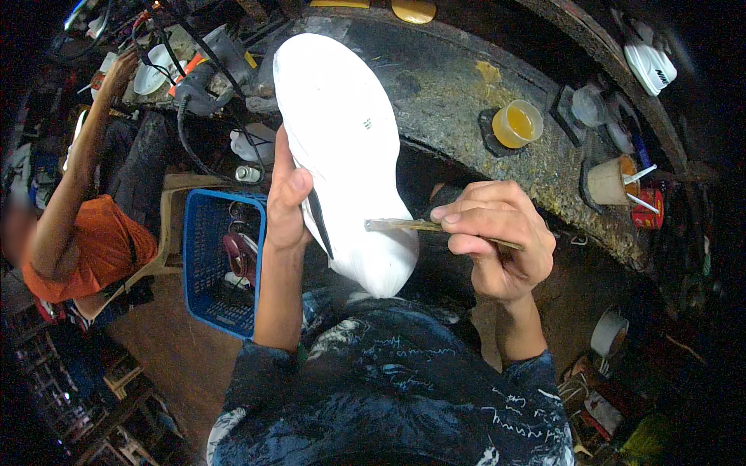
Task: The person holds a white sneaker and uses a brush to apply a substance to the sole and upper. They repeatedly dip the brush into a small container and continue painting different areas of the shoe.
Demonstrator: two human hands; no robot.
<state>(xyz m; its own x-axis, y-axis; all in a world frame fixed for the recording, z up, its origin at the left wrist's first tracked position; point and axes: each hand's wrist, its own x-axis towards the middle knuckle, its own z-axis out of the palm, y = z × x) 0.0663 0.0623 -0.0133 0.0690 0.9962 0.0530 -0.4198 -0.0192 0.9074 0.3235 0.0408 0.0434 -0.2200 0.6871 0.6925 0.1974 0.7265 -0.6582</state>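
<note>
A white shoe (338,116) is held bottom up in front of me, its wide toe end pointing away and its heel end near my body. My left hand (289,202) is closed around its left side, the thumb beside a dark slit along the edge. Between the thumb and fingers of my right hand (501,237) is a thin brown brush (408,224). Its blunt tip points left and lies over the heel part of the shoe; whether it touches cannot be made out.
On the stained workbench (443,93) stands a plastic cup (517,124) of yellow liquid. Farther right is a tub (610,182) with white-handled tools. A blue basket (225,318) with a dark red item stands on the floor at left. Beyond it sits another person in an orange shirt (101,245).
</note>
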